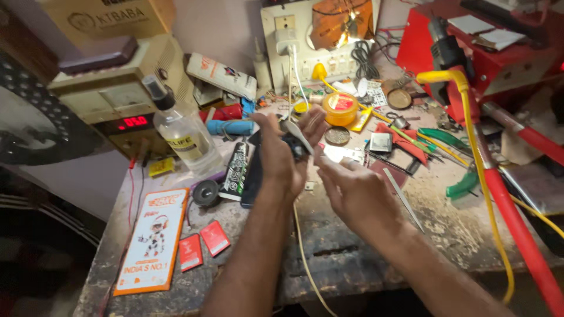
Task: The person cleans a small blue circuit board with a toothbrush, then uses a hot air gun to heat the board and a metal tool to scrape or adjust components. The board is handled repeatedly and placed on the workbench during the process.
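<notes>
Fingers of the left hand are clamped around a small dark device with a pale curved part, held above the cluttered workbench. It looks light, rigid and probably fragile, best gripped by its edges. The right hand hovers just beside it, fingers apart and empty

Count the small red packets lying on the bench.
2: both small red packets lie side by side near the front edge, right of the orange box. Clutter may hide others.
</notes>
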`<state>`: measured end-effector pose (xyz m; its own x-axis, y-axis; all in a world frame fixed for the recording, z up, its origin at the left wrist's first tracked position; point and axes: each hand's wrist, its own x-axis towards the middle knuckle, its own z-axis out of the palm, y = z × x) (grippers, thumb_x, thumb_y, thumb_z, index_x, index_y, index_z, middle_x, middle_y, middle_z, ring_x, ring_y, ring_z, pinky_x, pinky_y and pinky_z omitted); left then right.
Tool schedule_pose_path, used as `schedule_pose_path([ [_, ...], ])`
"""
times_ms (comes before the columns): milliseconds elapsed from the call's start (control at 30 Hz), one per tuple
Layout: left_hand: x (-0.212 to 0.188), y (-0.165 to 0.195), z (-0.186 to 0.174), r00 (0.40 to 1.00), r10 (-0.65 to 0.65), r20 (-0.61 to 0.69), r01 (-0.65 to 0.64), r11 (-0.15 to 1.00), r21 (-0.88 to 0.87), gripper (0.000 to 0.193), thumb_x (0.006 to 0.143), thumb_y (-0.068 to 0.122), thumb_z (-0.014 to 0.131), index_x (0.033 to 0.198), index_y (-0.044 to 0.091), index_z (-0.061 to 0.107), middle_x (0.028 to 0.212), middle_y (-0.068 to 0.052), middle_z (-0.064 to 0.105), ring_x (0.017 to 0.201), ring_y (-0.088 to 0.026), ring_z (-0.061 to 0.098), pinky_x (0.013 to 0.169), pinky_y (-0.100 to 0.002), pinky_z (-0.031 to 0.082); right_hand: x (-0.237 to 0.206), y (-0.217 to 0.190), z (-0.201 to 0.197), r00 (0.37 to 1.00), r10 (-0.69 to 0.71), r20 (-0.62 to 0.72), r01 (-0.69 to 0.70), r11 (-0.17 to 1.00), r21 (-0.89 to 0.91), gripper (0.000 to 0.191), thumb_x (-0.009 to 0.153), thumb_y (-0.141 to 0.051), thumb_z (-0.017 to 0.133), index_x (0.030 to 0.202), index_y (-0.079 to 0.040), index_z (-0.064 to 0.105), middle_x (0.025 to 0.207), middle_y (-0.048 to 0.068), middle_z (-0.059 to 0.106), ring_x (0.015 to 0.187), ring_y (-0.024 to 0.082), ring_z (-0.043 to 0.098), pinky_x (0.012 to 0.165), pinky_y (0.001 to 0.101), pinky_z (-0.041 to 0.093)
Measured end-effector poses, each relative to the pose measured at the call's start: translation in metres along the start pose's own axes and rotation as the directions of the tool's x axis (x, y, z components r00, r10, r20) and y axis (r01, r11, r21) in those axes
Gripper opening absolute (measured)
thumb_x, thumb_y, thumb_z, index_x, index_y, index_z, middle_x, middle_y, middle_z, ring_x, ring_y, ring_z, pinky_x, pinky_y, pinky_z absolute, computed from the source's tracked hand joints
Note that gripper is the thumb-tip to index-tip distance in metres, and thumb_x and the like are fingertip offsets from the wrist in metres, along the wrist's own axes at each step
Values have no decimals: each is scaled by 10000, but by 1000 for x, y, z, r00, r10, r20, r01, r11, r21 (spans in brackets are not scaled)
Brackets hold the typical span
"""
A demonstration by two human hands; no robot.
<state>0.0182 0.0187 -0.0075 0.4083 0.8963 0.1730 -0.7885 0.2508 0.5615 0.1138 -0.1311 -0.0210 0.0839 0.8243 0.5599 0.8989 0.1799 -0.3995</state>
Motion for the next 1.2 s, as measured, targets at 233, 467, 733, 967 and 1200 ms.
schedule_pose_path([
  [233,9,-3,-15,998,24,-66,-34,987,-155,986,912,736,358,1586,152,-63,1343,-309,580,1202,-404,632,1067,-500,534,1,1,4,988,-116,-99,126,986,105,412,922,-101,675,1333,-70,655,851,249,706,744,385,718,623,464,556],
  [467,19,2,-29,999,51,-18,-54,970,-235,878,961,694,262,1516,24,145,1334,-315,585,1227,-403,619,1084,-473,519,0,-8,0,950,-241,-199,289,920,263,307,948,-108,654,1244,-40,694,920,203,752,829,276,760,739,382,589],
  [733,12,2,-20,997,36,67,-8,928,-372,944,1031,696,257,1592,2,-51,1364,-371,566,1260,-447,599,1102,-511,503,-6,2,5,998,-55,-37,65,929,363,321,985,-150,638,1290,-75,702,917,207,754,764,202,767,662,357,602],
  [967,-5,6,-2,991,31,130,-5,980,-200,950,974,712,272,1595,219,-252,1386,-345,545,1277,-421,589,1123,-495,488,3,-12,-6,985,-60,-163,97,969,229,308,998,-141,625,1276,-33,704,823,202,715,656,213,695,583,372,541],
  [1200,-8,7,3,986,32,166,-15,995,-103,1034,924,806,251,1608,215,-250,1385,-366,536,1243,-433,596,1102,-518,483,2,-10,-7,998,12,-69,2,980,200,382,944,-119,672,1323,-76,692,753,214,705,604,284,688,574,403,530],
])
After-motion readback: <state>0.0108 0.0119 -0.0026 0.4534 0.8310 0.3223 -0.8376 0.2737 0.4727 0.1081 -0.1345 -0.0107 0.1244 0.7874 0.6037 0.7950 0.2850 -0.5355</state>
